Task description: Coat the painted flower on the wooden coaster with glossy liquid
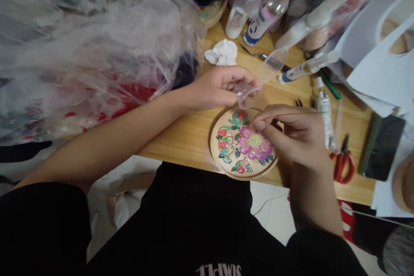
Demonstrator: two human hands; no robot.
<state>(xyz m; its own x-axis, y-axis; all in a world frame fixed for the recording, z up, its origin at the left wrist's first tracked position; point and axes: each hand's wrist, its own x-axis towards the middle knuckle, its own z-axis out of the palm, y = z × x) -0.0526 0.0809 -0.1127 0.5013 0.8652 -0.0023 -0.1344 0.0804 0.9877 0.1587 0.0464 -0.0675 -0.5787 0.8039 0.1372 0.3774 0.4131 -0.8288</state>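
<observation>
The two hands are apart near the centre of the frame, each closed on something. The left hand (pixel 215 88) has its fingers curled around a small clear cup (pixel 244 92), gripped between thumb and fingers. The right hand (pixel 299 136), at right of centre, pinches a thin stick (pixel 300 114) between thumb and forefinger, its other fingers folded in. Below them, at lower centre, the round board (pixel 244 146) with a coloured flower pattern lies on the wooden surface (pixel 181 142), close to its near edge.

The right hand covers the board's upper right part, and whether the stick's tip touches the board cannot be told. A clear round piece (pixel 274 64) shows just beyond the left fingertips; whether it joins the cup is unclear. What lies inside the plastic bag (pixel 155 21) at upper left is blurred, and bottles at the upper right are cut off by the top edge.
</observation>
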